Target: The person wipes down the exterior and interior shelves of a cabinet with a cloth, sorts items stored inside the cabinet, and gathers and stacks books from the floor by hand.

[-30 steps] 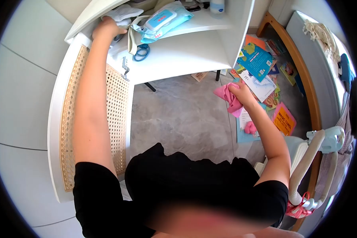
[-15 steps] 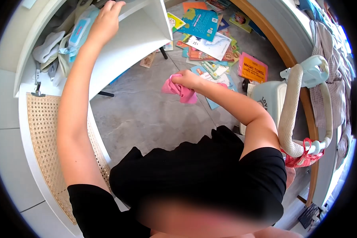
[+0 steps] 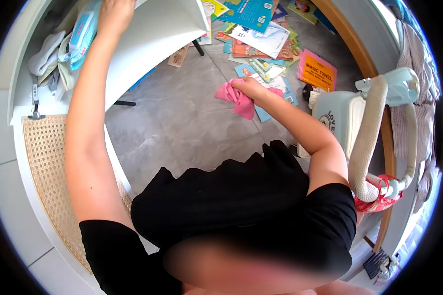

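Observation:
My right hand is closed around a crumpled pink cloth, held above the grey floor. Part of the cloth hangs loose to the left of my fingers. At the top edge of the view, my left hand reaches over the white cabinet. Its fingers are mostly cut off by the frame, so what they touch is hidden. Just left of that hand, a light-blue pack of wipes lies among cloth items on the shelf, next to a white folded cloth.
A pile of books spreads over the floor ahead. An orange-and-pink Magic Towel packet lies to their right. A pale-blue child's seat with a padded bar stands at my right. A woven cane door extends at left.
The view has shifted slightly, and the cabinet and books sit higher in it. My left hand is now more cut off at the top. My right hand still holds the pink cloth.

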A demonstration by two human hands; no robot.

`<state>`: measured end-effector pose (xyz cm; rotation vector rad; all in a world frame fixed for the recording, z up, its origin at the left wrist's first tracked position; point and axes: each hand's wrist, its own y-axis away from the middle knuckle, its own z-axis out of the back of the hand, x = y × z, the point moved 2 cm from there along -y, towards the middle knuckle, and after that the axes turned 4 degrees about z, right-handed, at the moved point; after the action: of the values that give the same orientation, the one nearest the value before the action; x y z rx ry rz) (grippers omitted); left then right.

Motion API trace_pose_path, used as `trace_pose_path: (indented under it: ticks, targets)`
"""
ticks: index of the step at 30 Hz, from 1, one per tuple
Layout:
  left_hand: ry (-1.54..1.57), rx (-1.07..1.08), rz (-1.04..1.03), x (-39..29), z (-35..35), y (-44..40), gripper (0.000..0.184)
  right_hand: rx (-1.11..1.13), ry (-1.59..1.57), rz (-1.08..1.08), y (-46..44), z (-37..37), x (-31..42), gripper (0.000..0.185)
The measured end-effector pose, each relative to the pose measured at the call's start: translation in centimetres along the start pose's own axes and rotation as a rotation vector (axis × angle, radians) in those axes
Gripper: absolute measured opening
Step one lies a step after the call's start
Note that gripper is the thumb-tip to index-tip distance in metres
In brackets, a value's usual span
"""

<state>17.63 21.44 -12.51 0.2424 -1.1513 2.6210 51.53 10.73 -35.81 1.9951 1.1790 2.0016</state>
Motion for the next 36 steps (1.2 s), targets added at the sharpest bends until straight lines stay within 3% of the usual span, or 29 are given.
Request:
trace_pose_path:
  ticks: [2,5,7,10,13,18,19,21,24,27,30,31,32,34,35,36]
  targets:
    - [0.023,0.087,0.101,-0.9,1.3,0.3,0.042,0.012,-0.016,-0.001,-0.4,0.3,-1.1,0.038]
    - [-0.141,0.052,-0.077,-1.7,5.4,1.1,0.046,-0.021,-0.039,0.020,-0.2,0.3,0.1,0.035]
    - [-0.256,0.068,-0.051,-0.7,7.9,2.5,0.050,-0.034,0.032,0.169,0.9,-0.6,4.3,0.034]
    - [-0.396,0.147,0.043,2.0,9.1,4.6,0.055,-0.095,0.289,0.556,0.9,-2.9,12.1,0.038]
    - [-0.214,0.367,0.194,4.3,8.1,6.2,0.057,-0.195,0.547,0.860,-3.2,-7.6,17.4,0.042]
    - [-0.035,0.553,0.063,8.0,9.0,5.0,0.061,-0.416,0.723,0.982,-15.2,-12.5,18.9,0.037]
    - [0.001,0.582,0.058,8.4,9.2,5.1,0.062,-0.332,0.772,1.127,-16.0,-12.6,18.8,0.028]
    - [0.024,0.546,0.055,10.0,8.4,5.9,0.057,-0.251,0.815,0.753,-10.6,-15.3,21.0,0.027]
    - [0.082,0.430,0.043,11.1,7.1,6.9,0.050,-0.679,0.971,1.341,-17.6,-17.0,17.2,0.025]
    - [0.093,0.395,0.054,11.9,5.8,6.9,0.049,-0.435,1.475,0.835,-16.8,-22.3,18.0,0.026]
    - [0.125,0.396,0.098,11.6,5.6,6.8,0.049,-0.288,1.280,1.065,-19.7,-30.5,12.6,0.030]
    - [0.124,0.399,0.102,11.4,5.7,6.6,0.049,-0.313,1.389,1.165,-18.4,-34.0,10.9,0.034]
    - [0.126,0.401,0.106,11.3,5.8,6.6,0.049,-0.206,1.124,1.354,-15.3,-35.6,9.6,0.032]
    - [0.111,0.415,0.134,11.2,6.0,6.6,0.049,0.153,0.866,1.273,-12.4,-40.2,7.1,0.027]
    - [0.097,0.427,0.156,11.2,6.0,6.6,0.049,0.334,1.065,1.210,-11.1,-41.3,6.0,0.025]
    - [0.095,0.437,0.175,11.0,5.9,6.6,0.049,0.425,0.930,1.132,-10.0,-41.3,5.1,0.024]
